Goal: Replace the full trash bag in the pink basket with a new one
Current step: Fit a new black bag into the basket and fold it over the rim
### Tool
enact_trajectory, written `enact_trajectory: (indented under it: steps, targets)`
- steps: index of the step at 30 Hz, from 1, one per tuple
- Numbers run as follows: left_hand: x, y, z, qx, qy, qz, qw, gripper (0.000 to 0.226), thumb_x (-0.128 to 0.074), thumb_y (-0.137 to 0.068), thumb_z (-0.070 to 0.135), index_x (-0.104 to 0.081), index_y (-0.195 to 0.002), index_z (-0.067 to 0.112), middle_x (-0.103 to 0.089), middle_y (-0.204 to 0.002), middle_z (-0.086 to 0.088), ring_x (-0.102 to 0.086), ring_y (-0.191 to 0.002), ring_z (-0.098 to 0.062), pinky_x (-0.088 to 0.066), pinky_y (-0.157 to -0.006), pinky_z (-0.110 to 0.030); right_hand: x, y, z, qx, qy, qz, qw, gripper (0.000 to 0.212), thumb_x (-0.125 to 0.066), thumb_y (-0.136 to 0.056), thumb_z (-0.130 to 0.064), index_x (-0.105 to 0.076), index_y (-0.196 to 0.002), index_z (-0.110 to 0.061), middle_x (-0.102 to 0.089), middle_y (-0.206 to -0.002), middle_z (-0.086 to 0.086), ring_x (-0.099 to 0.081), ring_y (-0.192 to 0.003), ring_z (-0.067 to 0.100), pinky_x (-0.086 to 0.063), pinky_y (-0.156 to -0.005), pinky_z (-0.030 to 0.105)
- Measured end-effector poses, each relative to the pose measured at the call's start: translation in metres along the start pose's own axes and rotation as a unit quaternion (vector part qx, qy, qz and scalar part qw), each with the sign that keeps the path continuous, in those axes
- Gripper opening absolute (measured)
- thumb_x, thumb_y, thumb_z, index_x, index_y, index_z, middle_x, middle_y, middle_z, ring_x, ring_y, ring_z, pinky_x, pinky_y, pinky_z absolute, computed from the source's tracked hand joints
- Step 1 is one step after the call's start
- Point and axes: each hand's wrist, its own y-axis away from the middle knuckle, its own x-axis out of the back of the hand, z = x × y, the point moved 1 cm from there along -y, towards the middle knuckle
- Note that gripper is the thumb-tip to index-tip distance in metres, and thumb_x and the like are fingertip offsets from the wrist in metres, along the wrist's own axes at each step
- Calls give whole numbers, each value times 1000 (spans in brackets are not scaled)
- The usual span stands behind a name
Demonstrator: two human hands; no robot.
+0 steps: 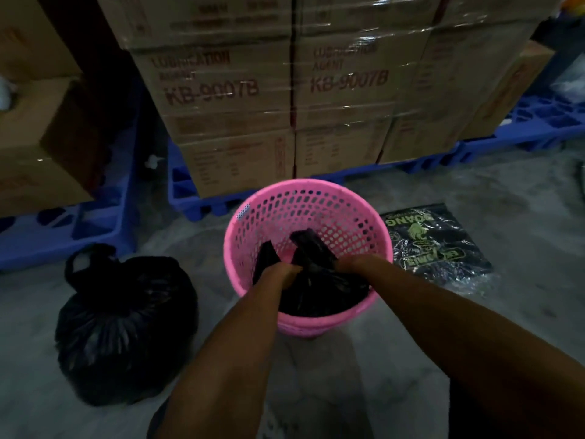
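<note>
The pink perforated basket stands on the concrete floor in the middle of the view. Inside it lies a new black trash bag, crumpled low against the near wall with its two handles sticking up. My left hand grips the bag's left part, and my right hand grips its right part; both are inside the basket. To the basket's left the full black trash bag sits on the floor with its top tied.
A flat pack of trash bags with green print lies on the floor right of the basket. Shrink-wrapped cardboard boxes on blue pallets stand directly behind. More boxes rise at the left.
</note>
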Motion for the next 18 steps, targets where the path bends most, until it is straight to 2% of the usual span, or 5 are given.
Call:
enact_trajectory:
  steps: [4, 8, 11, 15, 18]
  targets:
    - [60, 4, 16, -79, 114, 119, 983, 38, -59, -80, 11, -67, -115, 1, -68, -118, -22, -63, -111, -32, -47, -97, -39, 32, 1, -12, 54, 8, 104, 993, 52, -45, -94, -43, -50, -138, -17, -49, -144, 16, -48, -131, 33, -34, -112, 40]
    - [118, 15, 1, -112, 298, 199, 927, 33, -50, -81, -18, -65, -100, 4, -72, -80, 0, -62, -71, -7, -53, -68, -21, 67, 8, -5, 139, 16, 180, 974, 38, -73, -81, -32, -71, -113, -13, -69, -110, 4, -61, -108, 22, -44, -98, 32]
    - [148, 30, 1, -133, 373, 180, 900, 63, -53, -61, -25, -51, -114, 8, -62, -87, -11, -61, -80, -25, -51, -54, -22, 82, 9, 5, 148, -112, 196, 963, 35, -82, -72, -14, -73, -106, -6, -63, -94, 0, -61, -94, 20, -48, -94, 30]
    - [167, 62, 42, -165, 375, 386, 827, 39, -45, -73, -16, -54, -100, 10, -59, -89, -10, -55, -76, -18, -47, -58, -15, 88, 13, 7, 160, -91, 200, 962, 26, -71, -84, -16, -73, -109, -12, -73, -109, 7, -66, -103, 25, -48, -93, 29]
    - [143, 85, 76, -345, 118, 467, 806, 20, -46, -68, -5, -54, -77, 11, -58, -74, -8, -54, -70, -24, -43, -66, -32, 90, 13, 2, 172, -88, 214, 957, 25, -58, -93, -15, -70, -114, -12, -70, -117, 11, -63, -108, 28, -42, -85, 22]
